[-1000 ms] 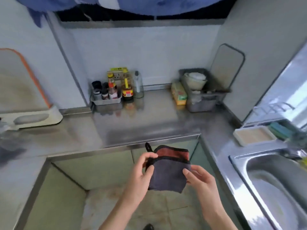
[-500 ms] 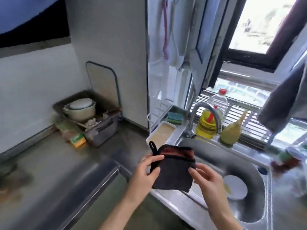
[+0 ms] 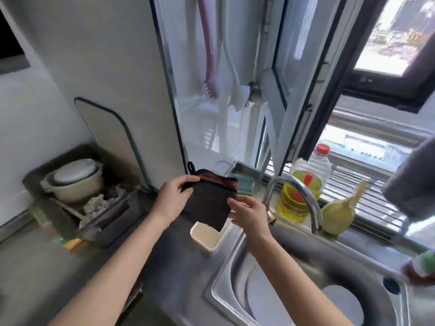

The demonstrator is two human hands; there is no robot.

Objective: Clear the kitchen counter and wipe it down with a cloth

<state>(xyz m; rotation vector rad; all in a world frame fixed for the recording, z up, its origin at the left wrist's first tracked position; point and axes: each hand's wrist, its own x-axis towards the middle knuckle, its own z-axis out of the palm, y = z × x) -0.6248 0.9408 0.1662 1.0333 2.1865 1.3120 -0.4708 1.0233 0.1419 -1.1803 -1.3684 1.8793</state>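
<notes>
A dark cloth [image 3: 208, 203] with a rust-red band along its top edge and a small black loop hangs in the air between both hands. My left hand [image 3: 173, 200] pinches its upper left corner. My right hand [image 3: 249, 211] grips its right edge. The cloth is above the steel counter [image 3: 40, 267], just left of the sink [image 3: 289, 278] and in front of the curved faucet [image 3: 296, 191]. A white shallow tray [image 3: 204, 236] lies on the counter directly under the cloth, partly hidden by it.
A dark metal bin [image 3: 103, 222] holding a white pot [image 3: 75, 180] stands at the back left corner. Behind the faucet are an oil bottle [image 3: 301, 184] and a yellow-green squeeze bottle [image 3: 339, 212]. A white plate [image 3: 341, 304] lies in the sink. A red brush [image 3: 209, 55] hangs above.
The view has swung right from the corner counter to the sink and window. Both hands have kept hold of the cloth and moved forward and up, now above the white tray by the faucet.
</notes>
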